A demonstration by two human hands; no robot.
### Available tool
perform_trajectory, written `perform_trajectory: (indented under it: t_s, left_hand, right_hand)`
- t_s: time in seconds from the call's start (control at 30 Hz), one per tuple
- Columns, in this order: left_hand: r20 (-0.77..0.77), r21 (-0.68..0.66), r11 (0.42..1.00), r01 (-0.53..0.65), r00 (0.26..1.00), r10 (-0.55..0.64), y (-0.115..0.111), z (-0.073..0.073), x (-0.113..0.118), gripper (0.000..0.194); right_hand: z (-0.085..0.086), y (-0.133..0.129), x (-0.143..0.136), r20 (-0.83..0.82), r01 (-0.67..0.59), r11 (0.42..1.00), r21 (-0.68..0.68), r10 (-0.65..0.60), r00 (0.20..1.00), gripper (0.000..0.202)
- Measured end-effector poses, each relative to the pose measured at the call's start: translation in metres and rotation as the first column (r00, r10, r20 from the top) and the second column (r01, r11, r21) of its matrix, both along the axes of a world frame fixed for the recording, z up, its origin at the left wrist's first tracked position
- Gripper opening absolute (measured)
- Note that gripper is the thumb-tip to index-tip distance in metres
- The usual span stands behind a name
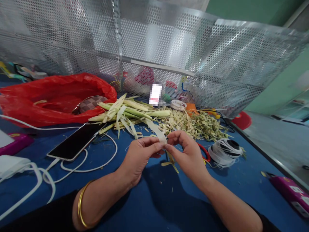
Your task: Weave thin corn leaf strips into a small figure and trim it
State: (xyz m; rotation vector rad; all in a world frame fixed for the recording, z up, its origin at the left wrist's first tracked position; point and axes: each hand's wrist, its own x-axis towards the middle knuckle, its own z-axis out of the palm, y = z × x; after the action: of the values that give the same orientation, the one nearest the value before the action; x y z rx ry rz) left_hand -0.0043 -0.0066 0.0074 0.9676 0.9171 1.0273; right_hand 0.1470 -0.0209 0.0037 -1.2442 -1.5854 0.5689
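Over the middle of the blue table, my left hand (142,154) pinches a pale strip of corn husk (155,130) between thumb and fingertips. My right hand (187,154) meets it there, its thumb and forefinger closed on the same piece near its lower end. Narrow yellowish ends (172,162) hang below the fingertips. Just behind the hands lies a pile of green and cream corn husks (130,111). To its right spreads a heap of dried plant bits (193,124). A spool of white thread (224,151) stands right of my right hand, with red scissor handles (204,153) partly hidden beside it.
A red plastic bag (58,93) with a checkered pouch (93,103) sits at the back left. A dark tablet (77,141) and white cables (113,154) lie in front. A perforated metal screen (156,42) stands behind. A purple box (291,193) lies right.
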Motion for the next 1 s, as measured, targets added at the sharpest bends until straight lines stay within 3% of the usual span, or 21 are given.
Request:
perform_trajectory:
  t_s: [0.33,0.63,0.8,0.9,1.0]
  left_hand:
    - [-0.099,0.086,0.996,0.000,0.995,0.008,0.0010,0.0004,0.0013,0.015]
    - [-0.158,0.154,0.988,-0.008,0.987,0.032,-0.0003,0.0029,0.0010,0.015]
    - [-0.103,0.064,0.998,0.018,0.995,-0.011,0.0046,-0.0016,0.0004,0.016]
    - [-0.046,0.008,1.000,0.028,0.999,-0.028,0.0069,-0.0025,-0.0011,0.016]
    - [-0.019,-0.042,0.999,0.016,1.000,-0.017,0.0072,-0.0011,-0.0029,0.014]
  right_hand:
    - [0.0029,0.0037,-0.0004,-0.321,-0.072,0.982,-0.177,0.012,0.947,0.024]
    - [0.0051,-0.0008,-0.0024,-0.343,-0.045,0.976,-0.214,-0.032,0.939,0.026]
    - [0.0035,0.0011,-0.0019,-0.446,-0.142,0.950,-0.278,0.003,0.895,0.025]
    - [0.0035,0.0019,0.0017,-0.364,-0.122,0.978,-0.168,0.053,0.930,0.019]
    - [0.0050,0.0014,0.0065,-0.046,-0.091,0.987,0.135,0.098,0.994,0.015]
